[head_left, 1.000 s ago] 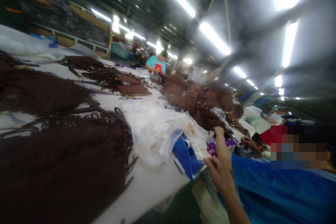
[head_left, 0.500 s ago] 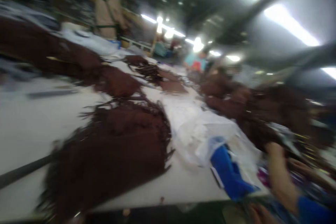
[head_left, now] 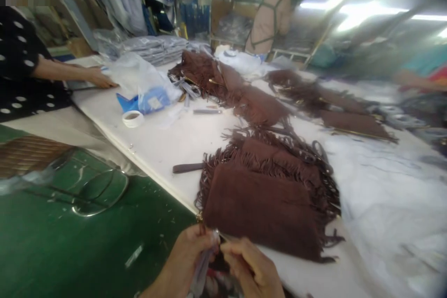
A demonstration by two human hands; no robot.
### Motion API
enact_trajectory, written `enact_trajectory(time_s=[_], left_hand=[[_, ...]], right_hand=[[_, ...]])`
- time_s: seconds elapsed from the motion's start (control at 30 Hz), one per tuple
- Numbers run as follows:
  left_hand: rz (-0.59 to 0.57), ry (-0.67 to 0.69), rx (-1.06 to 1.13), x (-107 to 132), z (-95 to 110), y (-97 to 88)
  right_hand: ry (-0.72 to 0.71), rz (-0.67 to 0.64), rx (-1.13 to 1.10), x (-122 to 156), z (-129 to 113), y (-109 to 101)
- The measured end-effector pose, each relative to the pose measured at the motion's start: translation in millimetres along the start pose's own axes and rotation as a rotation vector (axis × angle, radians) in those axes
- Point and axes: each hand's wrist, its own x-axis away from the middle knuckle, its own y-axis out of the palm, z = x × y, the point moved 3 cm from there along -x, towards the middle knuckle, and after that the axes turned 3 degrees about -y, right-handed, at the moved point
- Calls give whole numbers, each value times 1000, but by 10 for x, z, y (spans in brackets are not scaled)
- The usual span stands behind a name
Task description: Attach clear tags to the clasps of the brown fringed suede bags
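Observation:
At the table's near edge, my left hand (head_left: 188, 256) is closed in a pinch on a greyish strip (head_left: 200, 272) that hangs down below the fingers. Beside it, my right hand (head_left: 253, 265) has its fingers curled and pressed together, close to the left fingertips; whatever is in them is too small to make out. Just beyond both hands lies a dark brown fringed pouch (head_left: 258, 205) on a pile of similar ones. A small brass-coloured piece (head_left: 199, 217) shows at the pouch's near left corner. Out to the left sticks a brown strap (head_left: 187, 167).
More brown fringed pouches (head_left: 261, 104) lie farther along the white table (head_left: 157, 149). White plastic sheeting (head_left: 394, 214) covers the right side. A tape roll (head_left: 132, 118) and blue-and-white bag (head_left: 153, 100) sit at left, near a co-worker's hand (head_left: 99, 77). A metal-framed stool (head_left: 101, 195) stands on the floor.
The view has swung left. My hands now show at the bottom middle, and the pouch pile has shifted right in the picture. A co-worker in polka dots has come into view.

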Motion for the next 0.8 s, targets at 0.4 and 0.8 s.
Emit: enact_trajectory(time_s=[0.4, 0.8], left_hand=[[50, 35, -18, 6, -25, -71], [62, 81, -19, -32, -91, -168]], right_hand=[[-46, -63, 281, -147, 99, 263], [4, -37, 664, -210, 3, 337]])
